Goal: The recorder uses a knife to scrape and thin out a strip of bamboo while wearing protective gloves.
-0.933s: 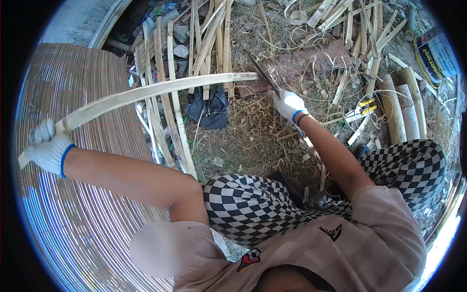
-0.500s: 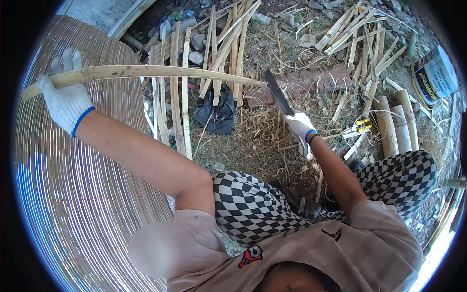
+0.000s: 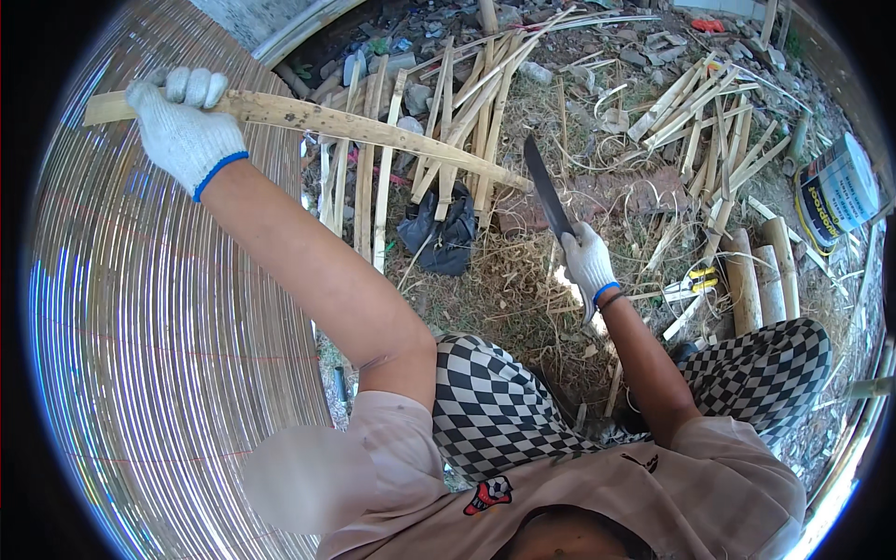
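My left hand (image 3: 191,131), in a white knit glove with a blue cuff, is wrapped round a long split bamboo strip (image 3: 373,131) near its left end. The strip slopes down to the right, and its far end lies over a reddish-brown slab (image 3: 644,191) on the ground. In the same kind of glove, my right hand (image 3: 588,259) is closed round the handle of a machete (image 3: 549,191). The dark blade points up and away, close beside the strip's end; whether they touch I cannot tell.
Split bamboo strips (image 3: 385,168) lean beyond the strip, and more are piled at the far right (image 3: 691,103). A black plastic bag (image 3: 443,229), yellow-handled pliers (image 3: 698,282), bamboo pole pieces (image 3: 742,280) and a bucket (image 3: 840,191) lie around. A slatted bamboo screen (image 3: 168,327) fills the left.
My left hand's fingers have gone from loosely spread to curled tightly round the bamboo strip. The strip now slants down more steeply to the right. The machete stays in my right hand.
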Available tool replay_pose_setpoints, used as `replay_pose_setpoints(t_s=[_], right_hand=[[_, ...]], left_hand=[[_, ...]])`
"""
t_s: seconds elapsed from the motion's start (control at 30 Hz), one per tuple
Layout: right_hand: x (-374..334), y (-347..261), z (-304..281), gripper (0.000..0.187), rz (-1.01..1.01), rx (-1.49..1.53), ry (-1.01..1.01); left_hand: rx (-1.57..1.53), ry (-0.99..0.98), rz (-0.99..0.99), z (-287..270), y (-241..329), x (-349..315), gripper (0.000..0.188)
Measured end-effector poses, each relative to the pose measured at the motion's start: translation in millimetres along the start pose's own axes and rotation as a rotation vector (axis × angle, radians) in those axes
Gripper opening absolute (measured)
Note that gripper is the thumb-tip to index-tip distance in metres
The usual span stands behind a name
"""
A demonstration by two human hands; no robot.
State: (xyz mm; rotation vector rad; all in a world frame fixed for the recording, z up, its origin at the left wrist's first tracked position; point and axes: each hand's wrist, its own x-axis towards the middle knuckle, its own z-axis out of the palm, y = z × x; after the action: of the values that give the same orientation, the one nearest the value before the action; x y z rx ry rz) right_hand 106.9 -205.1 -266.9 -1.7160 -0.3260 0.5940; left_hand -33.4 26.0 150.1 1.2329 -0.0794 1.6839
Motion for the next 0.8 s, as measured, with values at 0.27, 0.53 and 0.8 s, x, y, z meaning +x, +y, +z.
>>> replay_pose_setpoints(t_s=[0.27,0.53,0.8], right_hand=[[36.9,76.1,-39.1,0.031,-0.103,-0.337,0.149],[1.6,-205.8,-105.3,0.074,-0.374,0.108,-0.294],[18.5,-366.5,-186.1,0.053,-0.527,0.529,-0.278]], left_hand=[[-0.15,0.275,0.045,-35.8,-11.9,14.8,0.035],[-0.692,0.41,-0.182,-68.4,-68.4,34.8,0.043],[-0.948,0.353,-0.599,-47.6,-153.8,10.9,0.058]])
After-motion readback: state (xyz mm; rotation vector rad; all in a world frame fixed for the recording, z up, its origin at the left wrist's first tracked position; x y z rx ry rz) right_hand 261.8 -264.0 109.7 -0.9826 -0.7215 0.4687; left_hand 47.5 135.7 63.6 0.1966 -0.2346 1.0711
